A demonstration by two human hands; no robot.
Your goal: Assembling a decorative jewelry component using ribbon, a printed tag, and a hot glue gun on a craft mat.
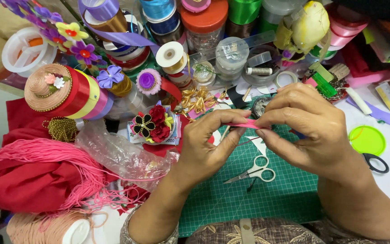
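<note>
My left hand (211,144) and my right hand (305,129) meet above a green cutting mat (267,194). Between their fingertips they pinch a short strip of pink ribbon (244,124), each hand gripping one end. Small white-handled scissors (253,173) lie shut on the mat just below the hands. A pink scrap sticks out under my left thumb.
Ribbon spools (84,95), jars (204,22) and fabric flowers (152,124) crowd the back of the table. Pink cord (46,158) and red cloth (19,185) lie at left beside a clear plastic bag (123,156). A green lid (367,140) and black-handled scissors (375,162) sit at right.
</note>
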